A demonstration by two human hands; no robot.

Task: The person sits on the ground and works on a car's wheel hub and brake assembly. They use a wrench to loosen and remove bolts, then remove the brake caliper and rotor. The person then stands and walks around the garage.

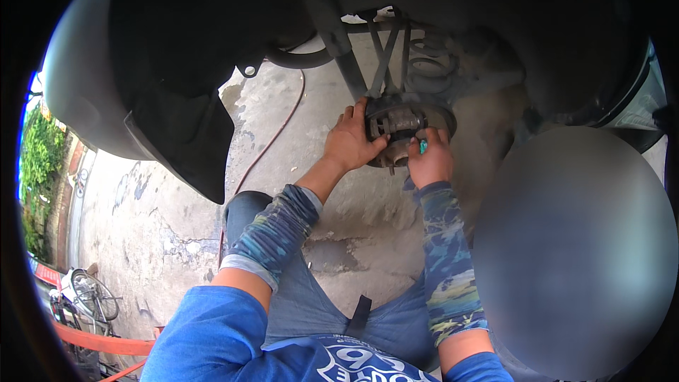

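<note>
Under a raised vehicle, a round, dark, rusty brake assembly (404, 122) with a caliper faces me. My left hand (348, 139) grips its left side, the fingers at the upper edge and the thumb reaching over the lower part. My right hand (433, 160) is closed at the lower right of the assembly. A small teal-green thing (423, 147) shows between its fingers, most of it hidden, so its kind cannot be made out.
Dark wheel-arch lining (191, 141) hangs at the left. Behind the brake are a shock absorber (343, 64) and a coil spring (431, 74). A thin red-brown hose (272, 138) crosses the concrete. A blurred round shape (576, 255) fills the right; a bicycle (92, 293) stands far left.
</note>
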